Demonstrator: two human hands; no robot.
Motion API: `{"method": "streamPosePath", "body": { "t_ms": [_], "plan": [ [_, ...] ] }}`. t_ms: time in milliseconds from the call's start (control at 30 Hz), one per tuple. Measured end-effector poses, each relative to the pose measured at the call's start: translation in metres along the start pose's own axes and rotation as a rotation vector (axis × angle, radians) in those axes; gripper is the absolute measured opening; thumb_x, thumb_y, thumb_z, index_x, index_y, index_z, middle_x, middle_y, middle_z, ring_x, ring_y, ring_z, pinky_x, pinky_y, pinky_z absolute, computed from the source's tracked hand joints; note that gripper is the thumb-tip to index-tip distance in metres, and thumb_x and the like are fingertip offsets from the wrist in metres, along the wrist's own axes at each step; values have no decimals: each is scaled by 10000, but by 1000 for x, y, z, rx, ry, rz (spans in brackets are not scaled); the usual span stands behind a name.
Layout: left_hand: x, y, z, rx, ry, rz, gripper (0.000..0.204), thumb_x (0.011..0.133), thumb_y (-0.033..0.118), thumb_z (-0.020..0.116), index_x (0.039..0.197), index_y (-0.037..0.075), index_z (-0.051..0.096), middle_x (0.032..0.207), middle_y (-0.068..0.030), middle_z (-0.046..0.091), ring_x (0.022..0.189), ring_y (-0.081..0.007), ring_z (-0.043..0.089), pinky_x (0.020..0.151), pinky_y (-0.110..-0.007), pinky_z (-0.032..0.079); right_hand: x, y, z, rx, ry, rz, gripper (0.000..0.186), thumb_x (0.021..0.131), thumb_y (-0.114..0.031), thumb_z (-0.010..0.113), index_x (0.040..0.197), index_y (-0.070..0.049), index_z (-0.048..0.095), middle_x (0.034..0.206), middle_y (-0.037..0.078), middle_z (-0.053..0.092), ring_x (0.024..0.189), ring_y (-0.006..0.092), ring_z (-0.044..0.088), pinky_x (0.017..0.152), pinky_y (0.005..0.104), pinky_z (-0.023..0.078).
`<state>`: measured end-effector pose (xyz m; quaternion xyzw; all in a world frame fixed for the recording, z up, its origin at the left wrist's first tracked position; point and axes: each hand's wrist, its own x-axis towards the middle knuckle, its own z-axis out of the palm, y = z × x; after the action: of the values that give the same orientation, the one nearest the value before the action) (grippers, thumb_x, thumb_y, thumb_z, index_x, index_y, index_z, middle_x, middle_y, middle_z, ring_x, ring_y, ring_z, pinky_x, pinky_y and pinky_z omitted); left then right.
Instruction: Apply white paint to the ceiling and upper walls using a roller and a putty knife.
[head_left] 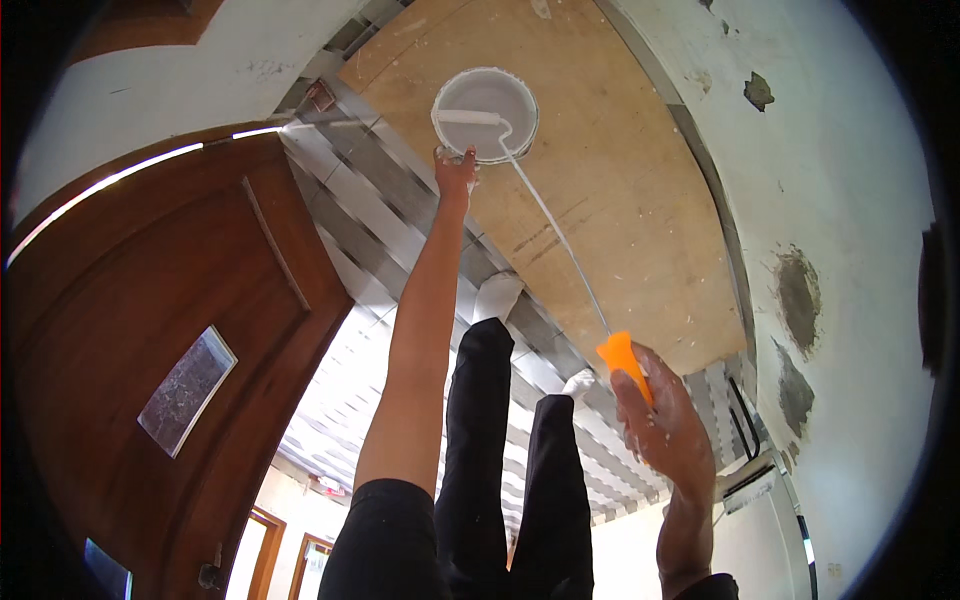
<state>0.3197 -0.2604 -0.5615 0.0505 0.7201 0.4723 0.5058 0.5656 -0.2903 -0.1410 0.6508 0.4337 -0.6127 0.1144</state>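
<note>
A round bucket [485,92] with pale grey-white paint stands on a plywood board [640,190] on the floor. My left hand [455,172] grips its near-left rim, with white paint smears on the fingers. The white roller head [468,117] lies across the inside of the bucket, joined by a long wire frame to an orange handle [630,362]. My right hand [655,410], also spotted with white paint, is wrapped round that handle at the lower right. My legs in dark trousers extend beneath me toward the board.
A brown wooden door [120,330] fills the left side. The right wall [840,180] is pale, with grey patches. Grey-and-white tiled flooring [350,180] surrounds the board. A doorway [262,540] shows at the lower left.
</note>
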Motion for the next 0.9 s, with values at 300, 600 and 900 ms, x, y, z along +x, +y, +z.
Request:
{"method": "streamPosePath", "body": {
  "t_ms": [300, 600, 900],
  "plan": [
    [6, -37, 7, 256, 177, 220, 634, 722, 263, 764, 1154, 34, 360, 976, -229, 606, 915, -395, 601, 758, -422, 479, 83, -11, 49, -149, 202, -143, 432, 914, -276, 478, 1195, 52, 475, 1022, 278, 598, 969, 432, 571, 840, 437, 464],
    [-13, -24, 14, 354, 243, 261, 684, 716, 264, 766, 1204, 12, 358, 1049, -251, 593, 993, -402, 578, 823, -420, 463, 122, -22, 86, -271, 246, -21, 413, 902, -261, 479, 1178, 45, 503, 1052, 266, 594, 975, 395, 582, 855, 423, 462],
    [-8, -45, 2, 247, 174, 145, 738, 720, 228, 759, 1258, -19, 319, 1083, -251, 588, 1018, -387, 573, 853, -406, 458, 101, -31, 74, -530, 250, -87, 338, 882, -263, 513, 1039, 36, 532, 799, 258, 621, 783, 403, 627, 726, 458, 506]
  ]
}}
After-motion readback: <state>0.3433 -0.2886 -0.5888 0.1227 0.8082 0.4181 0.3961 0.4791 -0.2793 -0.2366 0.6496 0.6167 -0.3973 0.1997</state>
